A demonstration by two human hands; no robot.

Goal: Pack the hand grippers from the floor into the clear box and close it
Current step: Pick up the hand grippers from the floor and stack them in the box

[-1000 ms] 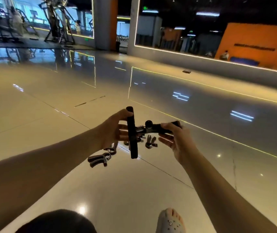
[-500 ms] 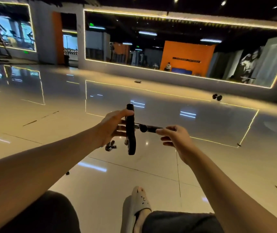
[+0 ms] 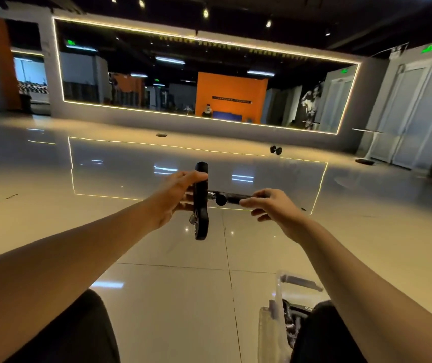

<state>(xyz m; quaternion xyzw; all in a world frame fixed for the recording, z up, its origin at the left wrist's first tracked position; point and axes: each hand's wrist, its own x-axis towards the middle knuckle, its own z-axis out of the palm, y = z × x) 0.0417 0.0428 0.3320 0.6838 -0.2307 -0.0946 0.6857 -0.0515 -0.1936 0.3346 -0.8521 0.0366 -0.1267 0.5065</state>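
Observation:
A black hand gripper (image 3: pixel 200 205) hangs in the air between both hands, above the glossy floor. My left hand (image 3: pixel 175 196) grips its upright handle, thumb over the top. My right hand (image 3: pixel 272 205) pinches the other handle, which lies sideways with a metal spring at the joint. The clear box (image 3: pixel 279 307) stands on the floor at the lower right, beside my right knee, its lid raised; dark gripper parts show inside. The grippers left on the floor are out of view.
My knees (image 3: pixel 78 334) fill the bottom corners. A dumbbell (image 3: pixel 275 150) lies far ahead on the floor, with a small dark object (image 3: pixel 161 135) further left and a flat dark thing (image 3: pixel 364 161) near the right wall. A mirror wall runs across the back.
My view has swung right: the pile of grippers on the floor has left the frame and the clear box has come in at the lower right. Both hands keep hold of the gripper.

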